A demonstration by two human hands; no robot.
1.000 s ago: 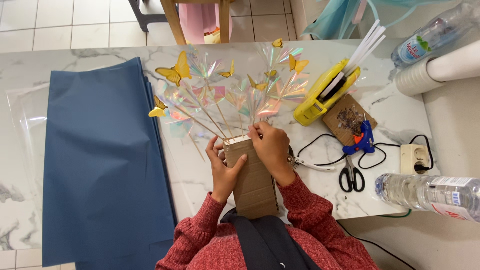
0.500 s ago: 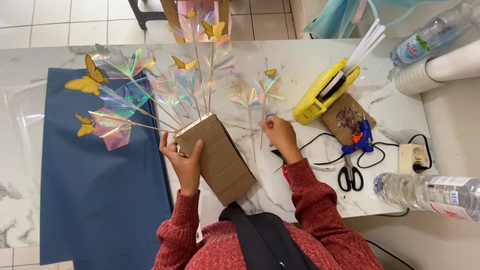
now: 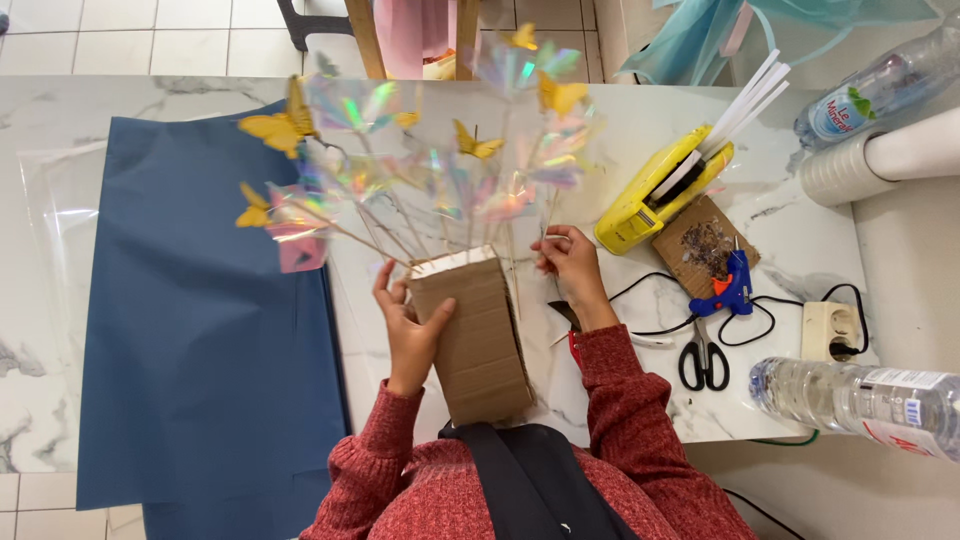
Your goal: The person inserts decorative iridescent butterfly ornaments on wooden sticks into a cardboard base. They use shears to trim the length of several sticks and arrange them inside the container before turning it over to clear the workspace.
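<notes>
My left hand (image 3: 408,325) grips the cardboard box (image 3: 474,338) by its left edge, fingers wrapped around it. It has swung back from its lean over the blue paper (image 3: 195,330) and stands nearly straight before me again. The sticks with shiny butterflies (image 3: 420,165) fan out beyond my fingertips. My right hand (image 3: 570,262) has left the box and pinches one thin stick just right of it. Further right lie the yellow tool (image 3: 655,195), glue gun (image 3: 730,285) and scissors (image 3: 703,355).

The left hand (image 3: 408,325) grips a cardboard box (image 3: 478,340) of butterfly sticks (image 3: 420,190); the right hand (image 3: 570,262) pinches one stick.
</notes>
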